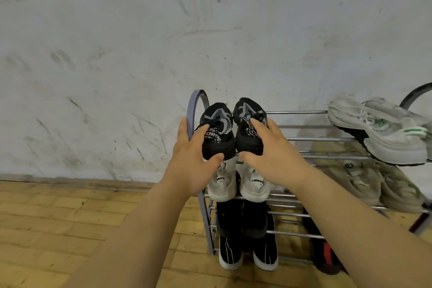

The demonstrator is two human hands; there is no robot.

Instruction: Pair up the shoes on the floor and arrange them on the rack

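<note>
Fingers [257,124] of both hands grip a pair of black shoes [218,133] on the rack's [304,112] top shelf, while pairs fill the shelves below and no loose shoes show on the floor [70,217], so I judge the task nearly done.

Metal tube rack [301,112] on wood-block floor [58,217], against scuffed white wall. Top tier: black pair [231,128] at left end, white-green sneakers [383,131] at right. Second tier: white pair [238,182] left, beige pair [378,182] right. Below them: black shoes [245,220], then black white-soled pair [247,255].
</note>
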